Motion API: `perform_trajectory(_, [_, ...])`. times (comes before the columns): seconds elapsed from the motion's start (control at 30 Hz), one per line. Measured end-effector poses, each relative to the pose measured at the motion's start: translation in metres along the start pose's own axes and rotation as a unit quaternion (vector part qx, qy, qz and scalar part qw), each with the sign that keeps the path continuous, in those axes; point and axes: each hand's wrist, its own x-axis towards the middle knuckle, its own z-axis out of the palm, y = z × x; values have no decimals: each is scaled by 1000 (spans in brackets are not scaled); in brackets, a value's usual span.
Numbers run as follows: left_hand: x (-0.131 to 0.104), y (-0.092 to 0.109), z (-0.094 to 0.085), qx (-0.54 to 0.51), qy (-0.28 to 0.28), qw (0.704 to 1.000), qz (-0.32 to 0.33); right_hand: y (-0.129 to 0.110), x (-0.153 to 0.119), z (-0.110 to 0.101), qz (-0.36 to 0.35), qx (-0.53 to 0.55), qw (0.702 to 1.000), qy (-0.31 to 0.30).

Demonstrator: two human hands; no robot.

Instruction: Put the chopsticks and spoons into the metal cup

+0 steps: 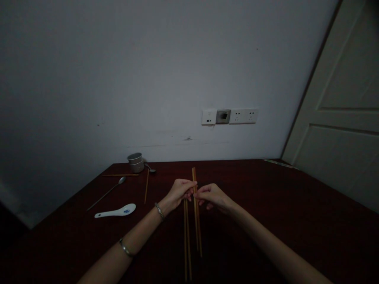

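Over the middle of the dark red table, my left hand [182,190] and my right hand [213,196] are close together, both pinching one pair of wooden chopsticks [197,221]. The pair points away from me, its two sticks nearly side by side and spreading slightly toward the near end. My left hand grips it nearer the far end; my right fingers close on it just below. Another pair of chopsticks [187,244] extends toward me from under my left hand. Whether my left hand touches that second pair I cannot tell.
On the table's left are a white porcelain spoon [116,212], a long-handled metal spoon [108,192], a metal cup [136,162], a small spoon [151,170] and two single chopsticks [120,175]. A wall with sockets [229,116] borders the back; a door [343,114] is at right.
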Motion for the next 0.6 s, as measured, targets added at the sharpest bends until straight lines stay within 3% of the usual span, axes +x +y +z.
perform_trajectory(0.23, [-1, 8, -3, -4, -12, 1000, 12, -11, -3, -20, 1, -13, 999, -42])
perform_trajectory(0.4, [-2, 11, -5, -14, -19, 999, 29, -26, 12, -36, -16, 27, 997, 69])
perform_trajectory(0.6, [-4, 14, -4, -9, -30, 999, 23, -37, 32, -25, -18, 93, 992, 83])
